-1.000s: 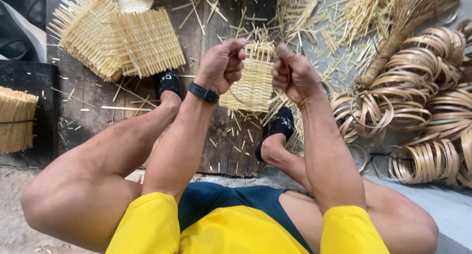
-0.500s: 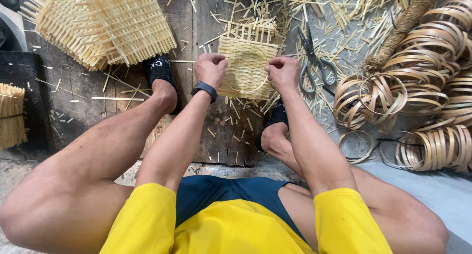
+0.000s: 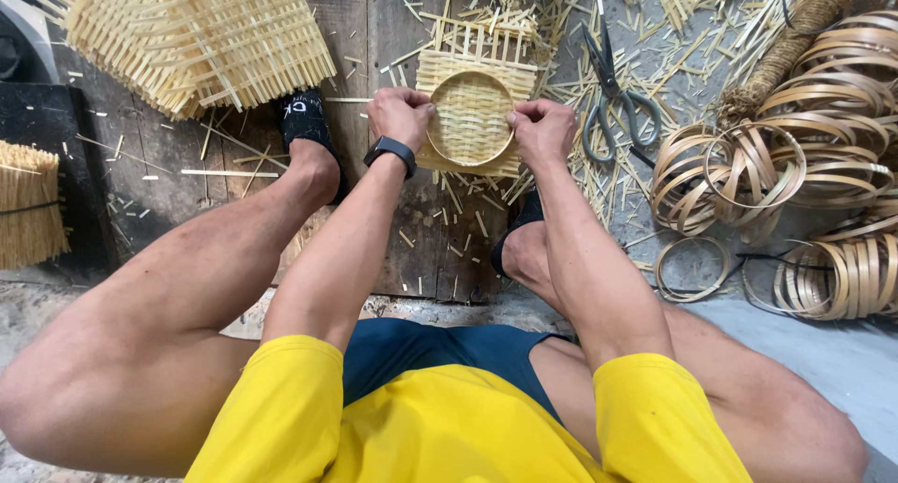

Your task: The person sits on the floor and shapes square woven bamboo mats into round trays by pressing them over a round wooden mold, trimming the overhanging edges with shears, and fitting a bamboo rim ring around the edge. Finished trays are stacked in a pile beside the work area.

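Observation:
A square woven bamboo mat (image 3: 475,64) lies on the wooden boards between my feet, with a round bamboo hoop (image 3: 470,118) pressed onto it. My left hand (image 3: 400,115) grips the hoop and mat at the left edge; a black watch sits on that wrist. My right hand (image 3: 544,130) pinches the right edge of the same hoop and mat. Loose strip ends stick out past the mat's far side.
Scissors (image 3: 613,98) lie just right of the mat among bamboo scraps. Several coiled bamboo hoops (image 3: 804,156) pile up at the right. A stack of woven mats (image 3: 201,34) sits at the upper left, a bundle of sticks (image 3: 28,202) at the far left.
The mat has come down from in front of me onto the boards. A round hoop now sits on it, with both hands at its sides.

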A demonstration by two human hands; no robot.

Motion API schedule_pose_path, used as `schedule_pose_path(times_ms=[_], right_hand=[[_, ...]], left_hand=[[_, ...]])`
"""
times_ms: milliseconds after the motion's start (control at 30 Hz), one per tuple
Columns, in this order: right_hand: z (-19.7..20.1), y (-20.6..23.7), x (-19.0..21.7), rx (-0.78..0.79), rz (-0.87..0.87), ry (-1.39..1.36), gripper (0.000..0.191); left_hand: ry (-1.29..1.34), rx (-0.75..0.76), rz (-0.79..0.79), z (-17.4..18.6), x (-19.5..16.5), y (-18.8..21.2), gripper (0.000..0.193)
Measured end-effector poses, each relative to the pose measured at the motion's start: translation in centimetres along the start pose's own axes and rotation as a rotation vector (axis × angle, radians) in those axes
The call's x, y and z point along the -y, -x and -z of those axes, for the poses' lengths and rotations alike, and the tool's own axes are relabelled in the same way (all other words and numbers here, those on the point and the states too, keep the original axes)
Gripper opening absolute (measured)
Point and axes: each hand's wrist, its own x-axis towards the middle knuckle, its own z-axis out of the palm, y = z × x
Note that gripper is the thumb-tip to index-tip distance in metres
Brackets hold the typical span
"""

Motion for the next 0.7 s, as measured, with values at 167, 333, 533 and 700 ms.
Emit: schedule_pose_path(times_ms=[167,333,533,700], right_hand=[[-1.1,-1.8,-1.8,-0.026,0.203,0.052,0.011],[-1.0,-2.1,-0.4,-0.084,0.311,0.057,0.018],[-0.9,-2.2,1.5,-0.034,0.086,0.124,0.022],[-0.7,-2.3,1.9,-0.033,0.064,0.176,0.024]], left_hand=[[0.073,-0.037,-0.011,-1.1,0.9,-1.0,0.014],[-0.092,-0.081,0.048,-0.2,-1.4,-1.9,0.013],[0.003,0.043,-0.010,2.5,-2.3,-2.3,0.018],[0.032,0.107,0.011,4.0,-3.4,-2.1,0.016]])
